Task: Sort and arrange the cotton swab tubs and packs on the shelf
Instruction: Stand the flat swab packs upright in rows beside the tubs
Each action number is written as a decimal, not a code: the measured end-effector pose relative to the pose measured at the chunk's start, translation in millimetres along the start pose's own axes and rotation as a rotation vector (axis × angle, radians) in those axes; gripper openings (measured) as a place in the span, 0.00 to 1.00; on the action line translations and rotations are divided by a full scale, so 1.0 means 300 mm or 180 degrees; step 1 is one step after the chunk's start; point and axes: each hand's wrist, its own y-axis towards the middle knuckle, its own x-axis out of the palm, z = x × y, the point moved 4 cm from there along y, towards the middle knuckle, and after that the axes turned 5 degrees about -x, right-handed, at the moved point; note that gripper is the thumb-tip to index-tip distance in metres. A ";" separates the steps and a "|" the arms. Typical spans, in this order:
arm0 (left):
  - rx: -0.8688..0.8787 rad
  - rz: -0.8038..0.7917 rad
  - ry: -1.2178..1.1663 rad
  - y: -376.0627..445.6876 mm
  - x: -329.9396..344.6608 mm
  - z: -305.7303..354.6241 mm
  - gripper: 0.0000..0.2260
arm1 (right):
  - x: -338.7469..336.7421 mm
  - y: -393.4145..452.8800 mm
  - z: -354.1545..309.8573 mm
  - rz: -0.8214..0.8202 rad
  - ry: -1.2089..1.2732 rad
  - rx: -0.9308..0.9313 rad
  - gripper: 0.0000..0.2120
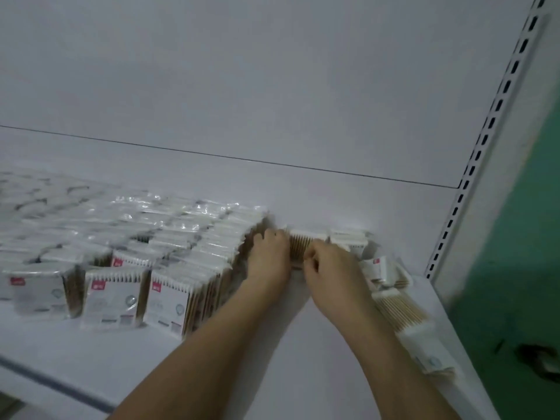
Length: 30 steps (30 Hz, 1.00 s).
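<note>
packed rows [121, 253] left | loose packs [403, 310] right, on shelf [272, 344]

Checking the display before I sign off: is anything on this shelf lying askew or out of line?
Yes. Loose packs lie flat and tilted along the shelf's right edge, unlike the upright rows on the left.

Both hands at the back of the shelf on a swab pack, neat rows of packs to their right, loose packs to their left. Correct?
Sides are swapped. The head view shows the neat rows left of both hands, loose packs right. Left hand and right hand meet at the swab pack.
</note>
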 end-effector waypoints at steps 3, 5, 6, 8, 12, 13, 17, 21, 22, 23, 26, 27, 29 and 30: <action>0.0147 -0.0138 -0.0291 0.001 -0.034 -0.012 0.03 | -0.025 0.010 0.005 0.0376 -0.0125 0.0013 0.09; 0.0253 -0.0139 -0.0279 -0.009 -0.056 -0.001 0.03 | -0.015 0.010 0.013 0.0353 -0.0204 -0.0045 0.15; 0.0297 -0.0151 -0.0221 -0.016 -0.059 0.006 0.03 | -0.005 0.009 0.022 0.0281 -0.0216 -0.0049 0.19; 0.0364 -0.0096 0.0071 -0.028 -0.067 0.021 0.05 | 0.015 0.006 0.045 0.0009 -0.0179 0.0022 0.24; 0.0287 0.0217 0.0197 -0.010 -0.143 0.022 0.06 | 0.049 -0.007 0.088 -0.0433 -0.0249 0.0072 0.27; 0.0232 0.0215 0.0092 0.009 -0.174 0.020 0.06 | 0.049 -0.010 0.093 -0.0415 -0.0229 0.0063 0.26; 0.0291 -0.0293 -0.0037 0.125 -0.288 0.012 0.09 | 0.042 -0.010 0.094 -0.0263 -0.0190 0.0052 0.24; 0.0633 -0.0957 -0.0179 0.233 -0.340 0.018 0.09 | 0.039 -0.017 0.092 -0.0292 -0.0200 0.0086 0.24; 0.0710 -0.1053 -0.0170 0.252 -0.339 0.023 0.10 | 0.038 -0.017 0.091 -0.0303 -0.0213 0.0087 0.25; 0.0801 -0.1117 -0.0137 0.268 -0.329 0.029 0.11 | 0.038 -0.018 0.091 -0.0316 -0.0220 0.0092 0.25; 0.0948 -0.1365 0.0084 0.287 -0.268 0.047 0.16 | 0.043 -0.017 0.089 -0.0345 -0.0207 0.0107 0.25; 0.0957 -0.1418 0.0165 0.291 -0.240 0.049 0.16 | 0.045 -0.017 0.087 -0.0349 -0.0205 0.0110 0.25; 0.0954 -0.1401 0.0311 0.293 -0.193 0.054 0.12 | 0.046 -0.016 0.086 -0.0349 -0.0220 0.0112 0.25; 0.0920 -0.1377 0.0331 0.294 -0.172 0.055 0.10 | 0.046 -0.014 0.085 -0.0347 -0.0226 0.0115 0.25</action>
